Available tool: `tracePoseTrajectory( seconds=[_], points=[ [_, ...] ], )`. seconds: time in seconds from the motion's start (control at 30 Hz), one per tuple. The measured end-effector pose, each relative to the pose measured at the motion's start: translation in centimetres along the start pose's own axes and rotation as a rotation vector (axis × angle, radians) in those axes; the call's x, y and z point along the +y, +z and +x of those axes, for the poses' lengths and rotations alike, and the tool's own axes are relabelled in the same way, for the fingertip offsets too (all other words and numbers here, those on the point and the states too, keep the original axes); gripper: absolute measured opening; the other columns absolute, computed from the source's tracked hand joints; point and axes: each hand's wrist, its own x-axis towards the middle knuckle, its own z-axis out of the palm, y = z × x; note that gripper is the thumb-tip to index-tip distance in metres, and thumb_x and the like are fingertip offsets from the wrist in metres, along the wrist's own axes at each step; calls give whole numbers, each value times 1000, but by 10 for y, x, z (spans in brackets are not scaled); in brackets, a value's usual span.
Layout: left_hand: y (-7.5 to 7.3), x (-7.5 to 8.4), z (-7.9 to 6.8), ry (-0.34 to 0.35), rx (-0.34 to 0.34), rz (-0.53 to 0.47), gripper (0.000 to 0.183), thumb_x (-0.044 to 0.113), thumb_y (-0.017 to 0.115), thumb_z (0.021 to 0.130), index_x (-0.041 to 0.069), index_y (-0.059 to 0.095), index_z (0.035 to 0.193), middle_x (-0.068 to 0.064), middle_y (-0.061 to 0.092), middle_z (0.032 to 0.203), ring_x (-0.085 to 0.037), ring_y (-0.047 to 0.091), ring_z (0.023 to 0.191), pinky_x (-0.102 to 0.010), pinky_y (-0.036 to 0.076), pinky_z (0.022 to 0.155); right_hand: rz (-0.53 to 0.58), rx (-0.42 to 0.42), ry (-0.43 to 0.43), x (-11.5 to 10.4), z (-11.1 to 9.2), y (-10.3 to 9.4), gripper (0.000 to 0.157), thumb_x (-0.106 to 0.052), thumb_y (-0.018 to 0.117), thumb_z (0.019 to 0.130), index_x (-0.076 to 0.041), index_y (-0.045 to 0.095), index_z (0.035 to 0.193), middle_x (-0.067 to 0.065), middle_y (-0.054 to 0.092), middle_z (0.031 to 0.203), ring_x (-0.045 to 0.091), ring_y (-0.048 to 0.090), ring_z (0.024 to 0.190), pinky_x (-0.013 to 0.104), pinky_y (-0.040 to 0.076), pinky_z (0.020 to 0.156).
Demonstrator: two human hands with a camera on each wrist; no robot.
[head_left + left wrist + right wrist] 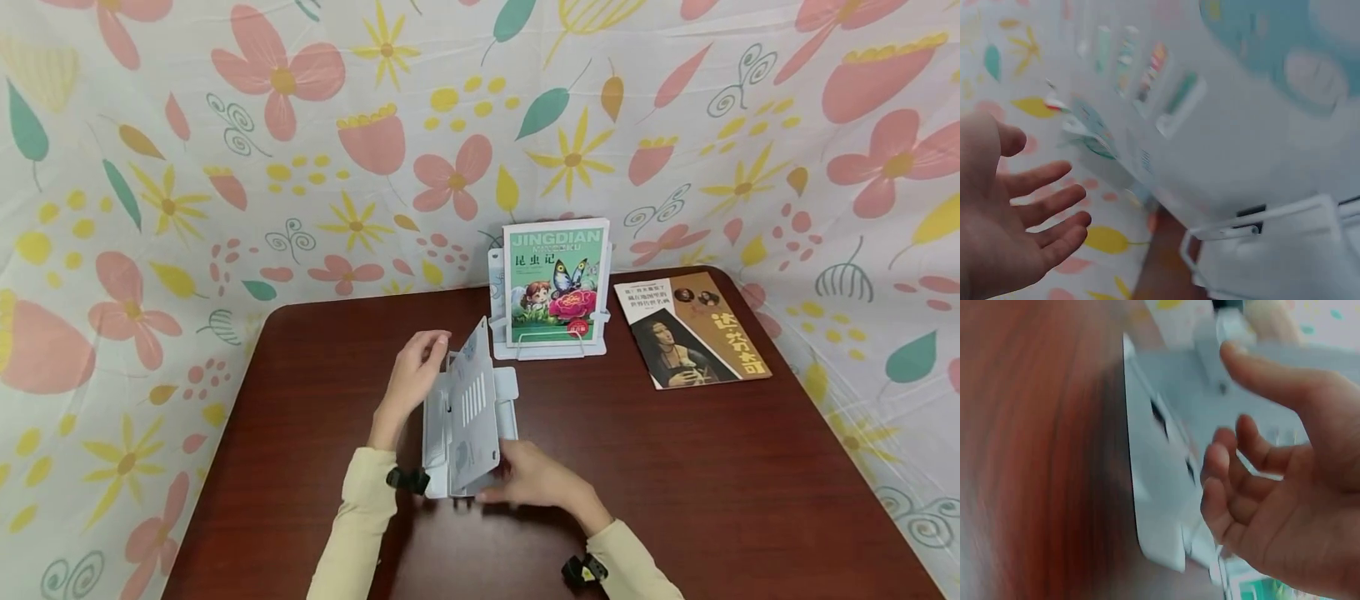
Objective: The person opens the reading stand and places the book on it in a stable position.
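Observation:
A pale blue-white folding book stand (474,417) is on the table, its slotted back panel raised at an angle from the base. My left hand (412,371) is beside the panel's far left side, fingers spread and relaxed. In the left wrist view that hand (1022,219) holds nothing, and a white wire page holder (1260,220) shows on the stand. At the stand's near right corner is my right hand (540,477), partly hidden by the panel. The right wrist view shows this hand (1285,494) with loosely bent fingers and nothing gripped; whether they touch the stand, I cannot tell.
Behind, a second stand (497,292) holds a green-covered book (555,279) upright. To the right, another book (693,332) with a portrait cover lies flat on the dark wooden table (712,483). A flower-patterned cloth (450,125) hangs around the table's back and sides.

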Motion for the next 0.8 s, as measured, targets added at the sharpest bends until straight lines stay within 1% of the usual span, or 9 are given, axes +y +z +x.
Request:
tracePoseTrajectory(
  seconds=[0.07, 0.13, 0.2, 0.27, 0.37, 0.5, 0.6, 0.7, 0.8],
  points=[
    [4, -7, 9, -18, -80, 24, 42, 38, 40, 110, 13, 62, 137, -7, 60, 139, -26, 60, 123, -47, 49, 104, 39, -34, -31, -8, -1, 6, 45, -29, 82, 87, -12, 61, 123, -2, 70, 101, 5, 64, 78, 22, 54, 76],
    [7, -12, 13, -37, -150, 52, 47, 40, 36, 111, 12, 60, 140, -8, 58, 143, -28, 57, 129, -48, 47, 107, 39, -5, -91, -11, 0, 12, 48, -26, 80, 90, -8, 57, 128, 0, 69, 111, 6, 61, 93, 24, 54, 82],
    [10, -15, 15, -43, -189, 72, 49, 40, 34, 111, 10, 59, 141, -10, 59, 143, -29, 55, 132, -49, 46, 109, 41, 43, -129, -12, 0, 16, 48, -20, 79, 90, -5, 55, 129, 3, 68, 114, 8, 62, 96, 24, 54, 82],
    [12, -15, 15, -52, -196, 85, 48, 38, 34, 111, 9, 60, 140, -11, 60, 141, -30, 54, 134, -49, 45, 110, 37, 91, -150, -12, 0, 18, 48, -15, 79, 89, -5, 53, 129, 3, 67, 113, 9, 62, 94, 24, 54, 79],
    [12, -17, 13, -63, -183, 74, 47, 38, 34, 112, 11, 62, 137, -11, 61, 140, -29, 55, 133, -49, 45, 110, 53, 99, -156, -11, 1, 20, 48, -15, 80, 88, -8, 53, 127, 0, 66, 105, 11, 62, 84, 23, 54, 72],
    [12, -20, 11, -72, -193, 54, 47, 39, 33, 112, 13, 61, 138, -9, 59, 142, -28, 54, 133, -48, 45, 110, 57, 105, -126, -13, 0, 24, 58, -26, 80, 89, -8, 49, 134, -2, 66, 113, 8, 62, 96, 25, 55, 83],
    [12, -24, 10, -68, -215, 38, 49, 40, 31, 112, 12, 58, 142, -9, 57, 145, -28, 53, 135, -49, 45, 111, 30, 136, -101, -15, 0, 27, 55, -29, 79, 90, -9, 52, 133, -3, 67, 118, 4, 60, 103, 25, 52, 90],
    [9, -28, 7, -77, -214, 19, 49, 40, 31, 112, 13, 56, 145, -8, 56, 146, -28, 52, 136, -49, 44, 112, 5, 156, -102, -15, 0, 28, 47, -27, 80, 89, -10, 58, 126, -4, 69, 113, 2, 59, 99, 25, 52, 88],
    [6, -33, 6, -89, -202, 4, 48, 40, 32, 112, 14, 55, 145, -8, 56, 146, -28, 51, 137, -50, 43, 112, 16, 162, -130, -14, 2, 28, 46, -24, 80, 89, -9, 59, 127, -1, 69, 115, 3, 59, 98, 24, 52, 87]
  ],
)
